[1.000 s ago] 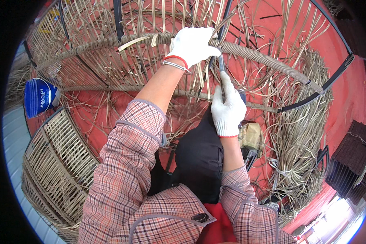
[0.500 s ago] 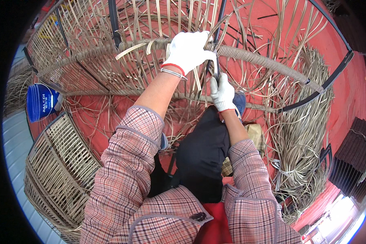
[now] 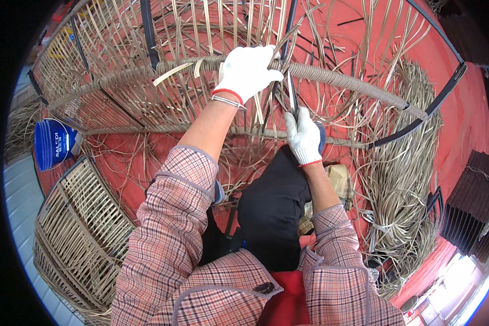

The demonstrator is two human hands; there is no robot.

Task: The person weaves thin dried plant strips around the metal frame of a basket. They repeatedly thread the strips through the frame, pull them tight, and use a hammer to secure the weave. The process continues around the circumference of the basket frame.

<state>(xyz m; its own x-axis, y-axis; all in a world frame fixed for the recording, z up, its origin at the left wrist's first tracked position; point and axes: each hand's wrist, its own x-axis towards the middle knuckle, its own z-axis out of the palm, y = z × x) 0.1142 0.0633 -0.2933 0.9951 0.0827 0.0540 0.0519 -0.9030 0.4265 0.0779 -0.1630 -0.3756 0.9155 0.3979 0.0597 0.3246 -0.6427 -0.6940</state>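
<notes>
My left hand [image 3: 246, 71], in a white glove, is closed over the strip-wrapped rail [image 3: 337, 77] of a large woven frame with dark metal bars. A brownish strip [image 3: 286, 39] rises from its fingertips. Lower and to the right, my gloved right hand [image 3: 304, 138] is closed round a narrow pointed metal blade [image 3: 293, 91]. The blade points up toward the rail, its tip just right of my left fingers. Its handle is covered by the glove, so I cannot tell whether it is a knife or closed scissors. Pale strip ends [image 3: 173, 73] stick out of the wrapping farther left.
A thick bundle of loose strips [image 3: 396, 179] lies on the red floor covering at right. At left stand a blue bucket [image 3: 51, 145] and a smaller woven panel [image 3: 81, 228]. Dark brown stacked pieces [image 3: 471, 190] are at far right. Loose strips are scattered beneath the frame.
My right hand has drawn the blade down and slightly right, away from the rail and my left fingers. The left hand keeps its hold on the rail.
</notes>
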